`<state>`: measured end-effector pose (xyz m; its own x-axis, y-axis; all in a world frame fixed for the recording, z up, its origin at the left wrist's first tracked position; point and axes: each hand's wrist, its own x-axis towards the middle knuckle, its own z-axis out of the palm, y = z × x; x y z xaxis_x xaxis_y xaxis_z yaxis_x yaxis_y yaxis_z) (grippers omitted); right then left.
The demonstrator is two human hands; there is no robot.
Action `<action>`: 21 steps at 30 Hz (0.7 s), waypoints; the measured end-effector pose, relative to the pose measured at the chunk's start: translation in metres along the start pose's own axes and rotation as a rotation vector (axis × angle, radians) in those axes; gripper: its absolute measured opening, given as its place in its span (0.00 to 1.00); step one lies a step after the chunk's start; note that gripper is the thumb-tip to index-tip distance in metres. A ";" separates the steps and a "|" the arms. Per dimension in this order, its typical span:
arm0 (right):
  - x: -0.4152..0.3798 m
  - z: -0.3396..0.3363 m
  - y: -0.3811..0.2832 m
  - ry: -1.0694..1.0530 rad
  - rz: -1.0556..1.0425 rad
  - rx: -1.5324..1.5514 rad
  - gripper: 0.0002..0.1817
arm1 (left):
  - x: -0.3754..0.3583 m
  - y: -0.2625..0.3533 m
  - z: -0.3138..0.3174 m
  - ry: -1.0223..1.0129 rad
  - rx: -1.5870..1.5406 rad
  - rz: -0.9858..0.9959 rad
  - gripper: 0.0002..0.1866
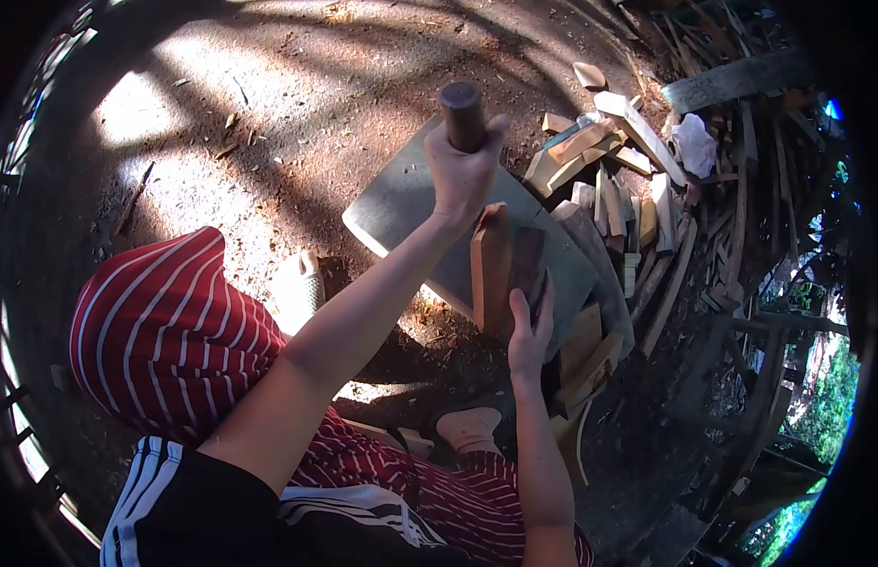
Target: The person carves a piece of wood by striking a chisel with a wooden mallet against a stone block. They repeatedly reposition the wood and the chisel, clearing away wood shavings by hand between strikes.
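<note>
My left hand [464, 175] is closed round a thick, dark cylindrical handle [462, 118] whose round end faces up. What is fixed to its lower end is hidden. Underneath lies a broad grey slab [396, 203] with a pale edge. An orange-brown piece of wood [491, 269] stands on end at the slab's near side. Close beside it on the right is a dark brown wood block [527, 255]. My right hand [529, 335] grips this block low down, thumb on the left and fingers on the right.
Several cut wood pieces [609, 151] are heaped right of the slab, with a whitish lump [694, 146] among them. Long sticks and a plank [732, 80] lie farther right. My bare foot [469, 428] is near the slab. Wood chips litter the sunlit ground [212, 104].
</note>
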<state>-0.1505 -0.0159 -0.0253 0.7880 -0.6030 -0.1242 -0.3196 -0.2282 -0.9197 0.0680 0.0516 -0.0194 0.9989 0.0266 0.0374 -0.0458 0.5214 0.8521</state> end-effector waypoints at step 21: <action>0.011 -0.002 0.008 -0.059 0.066 -0.023 0.37 | -0.016 0.008 0.027 -0.084 0.167 0.104 0.11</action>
<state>-0.1450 -0.0259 -0.0337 0.7943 -0.5713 -0.2068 -0.3836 -0.2075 -0.8999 0.0521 0.0324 0.0006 0.9860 -0.0025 0.1669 -0.1541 0.3704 0.9160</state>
